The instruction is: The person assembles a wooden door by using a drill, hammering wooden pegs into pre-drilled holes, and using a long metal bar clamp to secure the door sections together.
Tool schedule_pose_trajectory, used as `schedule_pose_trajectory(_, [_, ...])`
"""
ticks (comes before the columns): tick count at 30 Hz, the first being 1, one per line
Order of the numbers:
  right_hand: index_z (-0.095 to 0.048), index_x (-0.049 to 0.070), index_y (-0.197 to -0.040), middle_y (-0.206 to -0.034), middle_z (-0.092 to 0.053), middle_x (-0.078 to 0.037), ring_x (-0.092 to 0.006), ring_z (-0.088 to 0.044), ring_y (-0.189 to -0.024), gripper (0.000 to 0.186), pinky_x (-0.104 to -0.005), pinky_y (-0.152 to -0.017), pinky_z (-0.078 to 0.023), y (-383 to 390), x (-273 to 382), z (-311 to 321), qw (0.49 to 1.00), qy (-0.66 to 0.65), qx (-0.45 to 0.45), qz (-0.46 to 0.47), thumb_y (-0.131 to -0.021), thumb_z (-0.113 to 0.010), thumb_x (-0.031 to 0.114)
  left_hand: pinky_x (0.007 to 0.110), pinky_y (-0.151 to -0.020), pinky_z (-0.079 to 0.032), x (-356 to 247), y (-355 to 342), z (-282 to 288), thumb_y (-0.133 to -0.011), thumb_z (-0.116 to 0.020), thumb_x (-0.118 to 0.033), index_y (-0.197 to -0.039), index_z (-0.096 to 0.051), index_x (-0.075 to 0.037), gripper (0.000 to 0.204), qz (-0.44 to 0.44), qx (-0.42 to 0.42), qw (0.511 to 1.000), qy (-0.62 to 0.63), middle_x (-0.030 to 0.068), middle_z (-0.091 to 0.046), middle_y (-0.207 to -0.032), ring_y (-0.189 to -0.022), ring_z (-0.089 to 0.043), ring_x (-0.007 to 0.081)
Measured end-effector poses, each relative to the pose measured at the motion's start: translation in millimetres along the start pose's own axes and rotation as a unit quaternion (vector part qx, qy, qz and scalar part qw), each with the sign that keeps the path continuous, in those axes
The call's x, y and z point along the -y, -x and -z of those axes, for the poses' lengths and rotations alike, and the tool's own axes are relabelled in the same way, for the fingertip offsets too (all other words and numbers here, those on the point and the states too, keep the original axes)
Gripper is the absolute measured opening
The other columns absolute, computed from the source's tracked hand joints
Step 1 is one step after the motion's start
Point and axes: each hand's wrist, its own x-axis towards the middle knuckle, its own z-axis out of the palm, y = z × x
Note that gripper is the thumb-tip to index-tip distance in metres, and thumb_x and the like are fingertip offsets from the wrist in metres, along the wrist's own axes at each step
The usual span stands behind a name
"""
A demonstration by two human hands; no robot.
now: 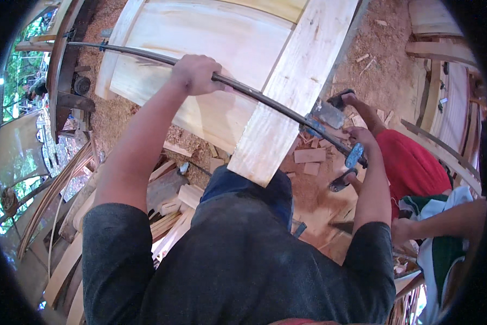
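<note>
A long dark bar clamp [265,98] lies across a pale wooden panel [200,32] and the wide plank [303,70] along its right side. My left hand [197,75] is wrapped round the bar, left of the plank. At the bar's right end my right hand [361,136] is closed on the clamp, beside a blue metal piece [354,156]; its fingertips are partly hidden. A grey-blue clamp jaw [326,115] sits close to the plank's right edge. The plank's near end reaches my lap.
On the right, close to my right arm, is another person in red shorts [417,165], wearing sandals [338,183]. A second person's arm [444,225] is beside a white and green cloth [430,260]. Wood offcuts [310,156] and sawdust cover the floor. Timber strips [64,271] lean at left.
</note>
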Motion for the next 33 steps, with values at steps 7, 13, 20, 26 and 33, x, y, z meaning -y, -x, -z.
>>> schedule_pose_trajectory(7, [-0.069,0.001,-0.116,-0.112,-0.068,-0.011,-0.0194,-0.064,-0.099,0.033,-0.0345,-0.09,-0.052,25.6,-13.9,-5.9,1.0,-0.018,-0.002,0.007,-0.104,-0.049,0.024,0.048,-0.084,-0.052,-7.1,-0.9,-6.3,-0.076,-0.065,-0.077,-0.086,-0.072,-0.01,0.068,0.02,0.023,1.0,0.002,0.0125,-0.071,-0.091,-0.097,-0.067,0.0356])
schedule_pose_trajectory(13, [-0.061,-0.005,-0.123,-0.119,-0.065,-0.013,-0.0217,-0.06,-0.111,0.059,-0.0371,-0.094,-0.051,55.6,-24.9,-85.3,0.749,-0.51,-0.296,0.303,-0.1,-0.042,0.046,0.048,-0.082,-0.053,-7.1,-0.7,-17.7,-0.078,-0.064,-0.078,-0.087,-0.074,-0.014,0.066,-0.021,-0.057,0.998,-0.026,0.0138,-0.07,-0.088,-0.093,-0.068,0.0356])
schedule_pose_trajectory(20, [-0.065,-0.003,-0.119,-0.113,-0.068,-0.017,-0.0325,-0.062,-0.113,0.053,-0.0454,-0.107,-0.047,42.9,-32.2,-91.5,0.672,-0.612,-0.236,0.344,-0.092,-0.048,0.039,0.046,-0.072,-0.055,-25.5,-0.7,-10.7,-0.074,-0.068,-0.079,-0.084,-0.074,-0.009,0.07,-0.002,-0.086,0.996,-0.021,0.0131,-0.069,-0.075,-0.079,-0.069,0.0338])
schedule_pose_trajectory(26, [-0.061,0.003,-0.102,-0.084,-0.065,-0.014,-0.0253,-0.062,-0.07,0.035,-0.0354,-0.063,-0.055,72.6,-47.5,-93.5,0.693,-0.634,-0.311,0.145,-0.101,-0.037,0.028,0.046,-0.08,-0.056,-22.8,8.9,-15.0,-0.076,-0.065,-0.08,-0.093,-0.077,-0.011,0.072,0.006,-0.087,0.996,-0.026,0.0141,-0.072,-0.087,-0.089,-0.071,0.0324])
schedule_pose_trajectory(33, [-0.058,0.008,-0.106,-0.109,-0.066,-0.009,-0.0269,-0.061,-0.106,0.052,-0.0359,-0.093,-0.046,120.1,39.2,-152.8,0.696,-0.598,-0.382,0.111,-0.105,-0.032,0.053,0.044,-0.083,-0.056,-13.5,26.7,3.2,-0.079,-0.06,-0.082,-0.098,-0.076,-0.009,0.077,0.026,-0.051,0.998,-0.024,0.0131,-0.074,-0.09,-0.092,-0.072,0.0314])
